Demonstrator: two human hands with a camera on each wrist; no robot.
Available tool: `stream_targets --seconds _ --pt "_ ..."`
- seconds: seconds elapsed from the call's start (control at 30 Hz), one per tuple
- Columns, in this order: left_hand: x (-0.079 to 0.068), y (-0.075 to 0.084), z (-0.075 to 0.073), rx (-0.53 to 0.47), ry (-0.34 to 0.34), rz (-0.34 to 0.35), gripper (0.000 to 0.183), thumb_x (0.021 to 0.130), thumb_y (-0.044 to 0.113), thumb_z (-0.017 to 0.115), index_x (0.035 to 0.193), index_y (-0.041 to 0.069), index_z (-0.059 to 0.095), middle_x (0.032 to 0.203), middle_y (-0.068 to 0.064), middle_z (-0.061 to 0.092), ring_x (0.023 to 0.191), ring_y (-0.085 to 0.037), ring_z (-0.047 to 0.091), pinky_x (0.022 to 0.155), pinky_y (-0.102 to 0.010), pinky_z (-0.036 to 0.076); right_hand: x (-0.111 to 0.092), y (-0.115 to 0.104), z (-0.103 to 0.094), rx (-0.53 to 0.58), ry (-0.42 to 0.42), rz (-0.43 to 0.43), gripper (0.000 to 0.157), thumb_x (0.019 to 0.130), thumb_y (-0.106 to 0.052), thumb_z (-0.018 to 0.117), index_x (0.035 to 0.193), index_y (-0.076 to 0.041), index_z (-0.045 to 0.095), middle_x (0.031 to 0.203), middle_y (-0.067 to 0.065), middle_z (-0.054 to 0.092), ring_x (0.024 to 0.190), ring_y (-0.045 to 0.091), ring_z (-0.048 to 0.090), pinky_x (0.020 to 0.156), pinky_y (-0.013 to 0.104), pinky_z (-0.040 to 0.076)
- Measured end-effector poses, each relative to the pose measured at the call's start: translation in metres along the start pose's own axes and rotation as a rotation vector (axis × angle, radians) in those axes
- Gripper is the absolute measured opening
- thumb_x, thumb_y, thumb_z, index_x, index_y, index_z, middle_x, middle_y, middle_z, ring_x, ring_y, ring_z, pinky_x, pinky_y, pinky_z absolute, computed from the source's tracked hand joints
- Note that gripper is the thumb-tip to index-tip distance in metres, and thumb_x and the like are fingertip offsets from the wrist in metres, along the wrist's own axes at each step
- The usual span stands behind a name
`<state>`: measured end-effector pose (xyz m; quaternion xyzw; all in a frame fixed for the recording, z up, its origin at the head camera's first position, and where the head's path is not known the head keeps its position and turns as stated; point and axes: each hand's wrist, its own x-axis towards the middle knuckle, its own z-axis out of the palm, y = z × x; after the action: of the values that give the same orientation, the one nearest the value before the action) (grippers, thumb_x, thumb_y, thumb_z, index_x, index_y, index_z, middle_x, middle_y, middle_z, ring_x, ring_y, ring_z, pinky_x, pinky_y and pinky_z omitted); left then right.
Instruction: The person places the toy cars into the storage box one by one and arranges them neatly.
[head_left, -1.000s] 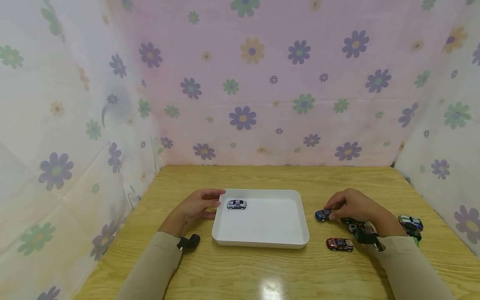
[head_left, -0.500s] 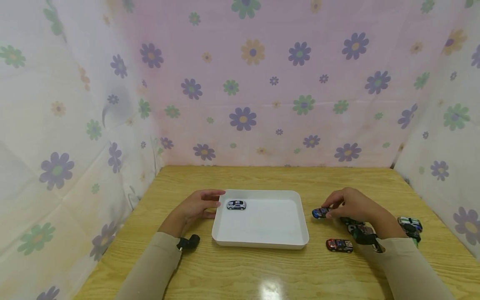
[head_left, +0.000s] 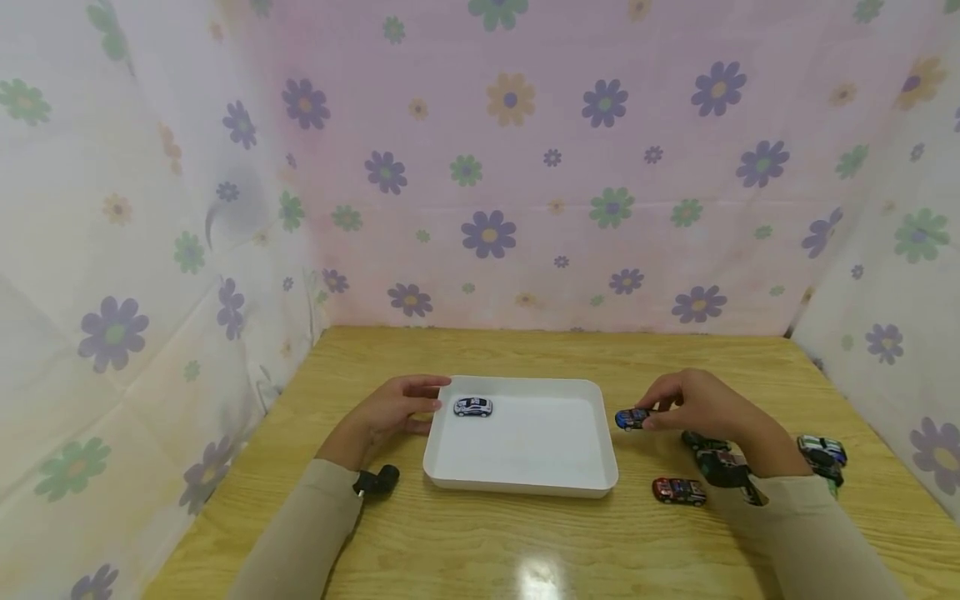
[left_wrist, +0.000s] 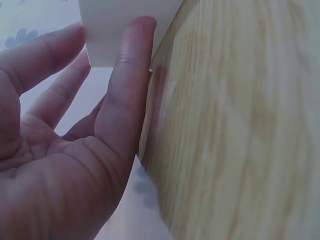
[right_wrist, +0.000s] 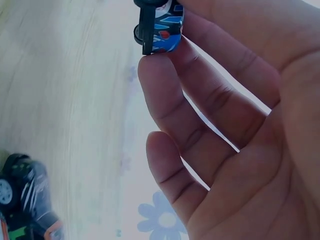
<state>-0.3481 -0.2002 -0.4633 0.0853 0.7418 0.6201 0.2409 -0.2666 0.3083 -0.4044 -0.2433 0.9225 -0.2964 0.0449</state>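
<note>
Blue toy car (head_left: pixel 631 418) between pinching right fingers (head_left: pixel 666 387), spread left fingers (left_wrist: pixel 129 70) against white tray (head_left: pixel 536 484)

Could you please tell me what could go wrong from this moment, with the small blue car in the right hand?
The right hand pinches the blue car at one end, so it might twist or slip.
The white tray has raised walls; a car carried too low might knock against them.
The left hand touches the tray's side; a push there could shift it and roll the white car inside.
</note>
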Motion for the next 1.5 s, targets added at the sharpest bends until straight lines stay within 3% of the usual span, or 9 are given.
stream_targets --seconds 0.4,0.63,1.5 --pt "-0.002 -0.003 -0.002 -0.019 -0.008 0.011 0.053 0.097 0.010 0.073 0.147 0.020 0.060 0.154 -0.017 0.050 0.125 -0.029 0.064 0.089 -0.045 0.063 0.021 -0.020 0.006 -0.047 -0.011 -0.054 0.014 0.089 -0.036 0.083 0.103 -0.033 0.081 0.101 -0.014 0.073 0.086 0.005 0.065 0.075 0.030 0.056" --pt "-0.002 -0.002 -0.001 -0.042 -0.010 0.020 0.063 0.097 0.008 0.072 0.154 0.022 0.051 0.151 -0.020 0.051 0.121 -0.031 0.067 0.088 -0.047 0.063 0.034 -0.030 0.011 0.004 -0.026 -0.051 0.014 0.088 -0.033 0.085 0.102 -0.030 0.082 0.100 -0.011 0.075 0.084 0.010 0.068 0.066 0.027 0.056" --pt "-0.004 0.002 0.000 -0.042 -0.027 0.023 0.062 0.096 0.011 0.073 0.154 0.020 0.051 0.153 -0.021 0.050 0.120 -0.031 0.067 0.088 -0.049 0.063 0.081 -0.074 0.040 0.069 -0.091 -0.089 0.013 0.085 -0.027 0.087 0.098 -0.026 0.083 0.096 -0.009 0.074 0.080 0.016 0.072 0.069 0.029 0.060"
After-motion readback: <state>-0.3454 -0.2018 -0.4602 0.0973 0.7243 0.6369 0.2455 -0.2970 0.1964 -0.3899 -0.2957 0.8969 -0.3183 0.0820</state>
